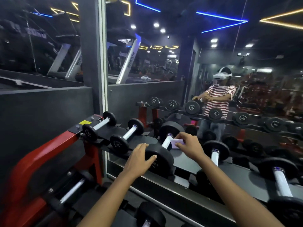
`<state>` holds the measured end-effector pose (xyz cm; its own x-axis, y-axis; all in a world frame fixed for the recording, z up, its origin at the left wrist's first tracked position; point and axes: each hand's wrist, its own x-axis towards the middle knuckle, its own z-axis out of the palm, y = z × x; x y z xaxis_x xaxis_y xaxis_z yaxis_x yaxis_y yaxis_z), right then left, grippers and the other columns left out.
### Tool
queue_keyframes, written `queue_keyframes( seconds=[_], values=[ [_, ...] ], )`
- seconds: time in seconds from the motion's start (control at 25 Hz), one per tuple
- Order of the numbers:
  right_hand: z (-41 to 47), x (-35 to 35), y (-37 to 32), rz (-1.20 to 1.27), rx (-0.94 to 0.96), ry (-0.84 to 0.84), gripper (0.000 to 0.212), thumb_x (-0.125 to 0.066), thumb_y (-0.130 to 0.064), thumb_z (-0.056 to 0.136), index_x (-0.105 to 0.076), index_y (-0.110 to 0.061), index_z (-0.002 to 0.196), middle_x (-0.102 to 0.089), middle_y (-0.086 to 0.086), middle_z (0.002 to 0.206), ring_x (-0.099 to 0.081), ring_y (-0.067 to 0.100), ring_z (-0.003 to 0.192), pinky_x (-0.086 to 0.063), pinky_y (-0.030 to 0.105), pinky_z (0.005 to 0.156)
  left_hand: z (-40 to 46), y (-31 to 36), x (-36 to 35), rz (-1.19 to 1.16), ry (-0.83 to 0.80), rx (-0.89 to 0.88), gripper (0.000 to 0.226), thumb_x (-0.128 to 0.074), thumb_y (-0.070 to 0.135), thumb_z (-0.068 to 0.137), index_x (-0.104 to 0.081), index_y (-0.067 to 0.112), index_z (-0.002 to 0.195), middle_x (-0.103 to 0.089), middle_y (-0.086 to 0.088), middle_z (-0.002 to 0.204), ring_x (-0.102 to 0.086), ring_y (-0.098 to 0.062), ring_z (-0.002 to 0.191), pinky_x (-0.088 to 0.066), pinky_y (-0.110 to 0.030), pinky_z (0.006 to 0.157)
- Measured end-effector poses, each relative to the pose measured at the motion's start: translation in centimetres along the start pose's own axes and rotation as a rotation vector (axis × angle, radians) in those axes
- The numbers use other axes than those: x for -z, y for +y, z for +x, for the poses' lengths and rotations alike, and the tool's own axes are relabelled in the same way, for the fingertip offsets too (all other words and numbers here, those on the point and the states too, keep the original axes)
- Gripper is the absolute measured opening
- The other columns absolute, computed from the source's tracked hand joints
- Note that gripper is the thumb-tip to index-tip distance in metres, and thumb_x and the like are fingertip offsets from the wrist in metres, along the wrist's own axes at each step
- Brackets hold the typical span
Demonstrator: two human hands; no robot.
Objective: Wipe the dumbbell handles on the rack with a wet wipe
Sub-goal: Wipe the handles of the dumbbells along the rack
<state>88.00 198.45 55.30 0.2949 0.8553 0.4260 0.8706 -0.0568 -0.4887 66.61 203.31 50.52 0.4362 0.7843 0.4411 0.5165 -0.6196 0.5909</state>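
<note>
1. The wet wipe (177,143) is pinched in the right hand (188,145), thumb and fingertips curled on the folded sheet, and it hangs right against the handle (167,141) of the third dumbbell (159,157) from the left on the top shelf of the rack (41,154).

2. Here is the relation that counts: that bright handle runs from the near weight head, down by the left hand (139,158), up and away to the far head by the mirror (246,79), slanting a little to the right. The wipe sits at its right flank, toward the far end.

3. The left hand lies spread over the top of the near head, fingers draped and thumb on its face (a steadying hold, by my reading, to stop the dumbbell rolling).

4. The right hand is clearly the nearer one to the handle; the handle lies just to its left, touching or all but touching the wipe, I can't tell which.

5. My call: the stroke wants to travel along that long axis, back toward the near head, with the wipe wrapped round the bar.

6. Two dumbbells to the left and others to the right wait on the same shelf.
</note>
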Motion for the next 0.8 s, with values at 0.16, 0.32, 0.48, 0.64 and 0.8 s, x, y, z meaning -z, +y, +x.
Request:
queue_keyframes(
  seconds=[0.16, 0.32, 0.48, 0.64, 0.8],
  values=[
    [2.9, -0.6, 3.3, 0.042, 0.035, -0.044, 0.011, -0.058, -0.01, 0.077, -0.066, -0.015, 0.082, -0.066, -0.001, 0.075, -0.06, 0.02, 0.074, -0.049, 0.036, 0.062, 1.7, 2.1, -3.8, 0.011, 0.023, 0.097, 0.063, -0.055, 0.047, 0.09, -0.037, 0.011, 0.139, -0.04, 0.0, 0.141, -0.038, -0.014, 0.13, -0.031, -0.021, 0.1],
    [5.6, -2.7, 4.8, 0.023, 0.171, -0.06, 0.01, -0.058, -0.011, 0.08, -0.067, -0.007, 0.08, -0.066, 0.008, 0.076, -0.056, 0.025, 0.08, -0.047, 0.037, 0.067, 3.4, 2.4, -6.4, 0.094, 0.03, 0.164, 0.075, -0.053, 0.05, 0.09, -0.024, 0.009, 0.146, -0.028, -0.004, 0.152, -0.023, -0.016, 0.141, -0.023, -0.027, 0.111],
    [7.3, -5.9, 5.1, -0.002, 0.266, -0.115, 0.012, -0.063, -0.014, 0.085, -0.074, -0.016, 0.091, -0.066, 0.001, 0.087, -0.055, 0.019, 0.087, -0.047, 0.032, 0.072, 4.2, 1.9, -7.7, 0.112, 0.025, 0.222, 0.084, -0.048, 0.054, 0.091, -0.011, 0.008, 0.15, -0.008, -0.005, 0.159, -0.002, -0.017, 0.146, -0.009, -0.029, 0.117],
    [8.6, -8.3, 5.8, -0.098, 0.46, -0.409, 0.024, -0.061, -0.002, 0.079, -0.077, -0.013, 0.093, -0.07, 0.004, 0.096, -0.063, 0.02, 0.092, -0.05, 0.03, 0.078, 4.3, 1.2, -8.3, 0.161, 0.003, 0.2, 0.088, -0.042, 0.058, 0.091, 0.0, 0.01, 0.151, 0.002, -0.004, 0.159, 0.005, -0.016, 0.146, 0.001, -0.029, 0.117],
    [9.4, -8.3, 7.0, -0.07, 0.494, -0.46, 0.029, -0.063, 0.001, 0.076, -0.076, -0.015, 0.095, -0.069, -0.001, 0.103, -0.064, 0.014, 0.097, -0.05, 0.024, 0.082, 3.8, 0.8, -8.8, 0.2, 0.008, 0.183, 0.089, -0.037, 0.063, 0.091, 0.006, 0.013, 0.151, 0.008, -0.001, 0.159, 0.01, -0.014, 0.145, 0.002, -0.027, 0.115]
  ],
)
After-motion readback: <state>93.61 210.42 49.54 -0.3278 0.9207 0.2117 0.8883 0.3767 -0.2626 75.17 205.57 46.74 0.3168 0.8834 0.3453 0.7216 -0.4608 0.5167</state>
